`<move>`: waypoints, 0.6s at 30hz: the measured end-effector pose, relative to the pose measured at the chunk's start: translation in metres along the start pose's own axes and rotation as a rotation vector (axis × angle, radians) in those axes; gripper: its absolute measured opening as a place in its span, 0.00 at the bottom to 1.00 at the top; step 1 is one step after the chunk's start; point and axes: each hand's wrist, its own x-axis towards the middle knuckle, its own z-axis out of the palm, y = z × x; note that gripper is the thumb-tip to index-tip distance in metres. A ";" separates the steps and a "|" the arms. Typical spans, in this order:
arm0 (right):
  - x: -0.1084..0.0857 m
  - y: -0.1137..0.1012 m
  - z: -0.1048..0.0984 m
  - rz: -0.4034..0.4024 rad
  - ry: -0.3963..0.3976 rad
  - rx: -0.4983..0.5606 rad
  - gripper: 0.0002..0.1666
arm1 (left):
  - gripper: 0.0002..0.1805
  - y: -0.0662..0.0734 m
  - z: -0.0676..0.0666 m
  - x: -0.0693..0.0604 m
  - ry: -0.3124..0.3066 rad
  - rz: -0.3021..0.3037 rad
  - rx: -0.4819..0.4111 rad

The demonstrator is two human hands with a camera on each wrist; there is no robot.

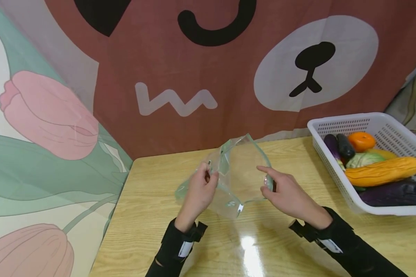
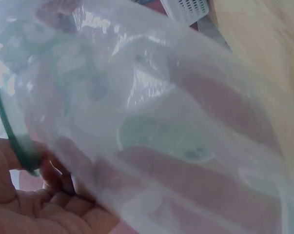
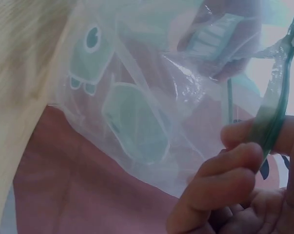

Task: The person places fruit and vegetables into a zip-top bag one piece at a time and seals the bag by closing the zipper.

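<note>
A clear plastic bag (image 1: 246, 169) with green edging and a white slider is held above the table, its mouth spread apart between the hands. My left hand (image 1: 202, 188) pinches the left edge; in the left wrist view the fingers of that hand (image 2: 44, 195) curl by the green strip. On the opposite edge my right hand (image 1: 287, 192) grips the rim, index finger extended along it. The right wrist view shows the right hand (image 3: 239, 180) pinching the green strip (image 3: 276, 107), with green printed shapes on the bag (image 3: 137, 122).
A white basket (image 1: 362, 204) at the right of the table (image 1: 152, 227) holds several vegetables, including an orange one, a long yellow one and dark purple ones. Behind the table hangs a printed cloth (image 1: 180, 134) with a bear face and flowers.
</note>
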 end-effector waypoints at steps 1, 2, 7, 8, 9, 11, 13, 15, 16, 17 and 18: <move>0.000 -0.001 -0.001 0.005 0.000 -0.001 0.32 | 0.10 0.000 -0.002 -0.001 0.000 -0.004 -0.002; 0.000 -0.001 -0.002 0.008 0.002 -0.002 0.32 | 0.08 0.001 -0.003 -0.001 0.004 -0.009 -0.002; 0.000 -0.001 -0.005 0.013 0.014 -0.025 0.33 | 0.07 0.001 -0.008 -0.002 0.030 -0.026 -0.015; 0.000 -0.001 -0.006 0.013 0.017 -0.030 0.33 | 0.08 0.001 -0.009 -0.003 0.035 -0.023 -0.015; 0.000 -0.001 -0.006 0.009 0.022 -0.036 0.33 | 0.08 0.001 -0.010 -0.003 0.042 -0.018 -0.008; 0.001 -0.001 -0.008 0.010 0.029 -0.043 0.33 | 0.09 0.001 -0.011 -0.003 0.058 0.005 0.021; 0.001 -0.002 -0.009 0.015 0.030 -0.041 0.33 | 0.10 0.002 -0.012 -0.004 0.074 0.051 0.071; 0.000 -0.004 -0.011 0.020 0.025 -0.037 0.34 | 0.09 0.001 -0.011 -0.004 0.090 0.124 0.145; 0.000 -0.005 -0.011 0.028 0.020 -0.037 0.34 | 0.07 0.001 -0.011 -0.005 0.092 0.172 0.186; 0.000 -0.007 -0.012 0.036 0.012 -0.038 0.34 | 0.06 0.002 -0.011 -0.005 0.089 0.215 0.230; -0.001 -0.009 -0.013 0.042 0.005 -0.039 0.34 | 0.05 0.003 -0.011 -0.006 0.079 0.259 0.266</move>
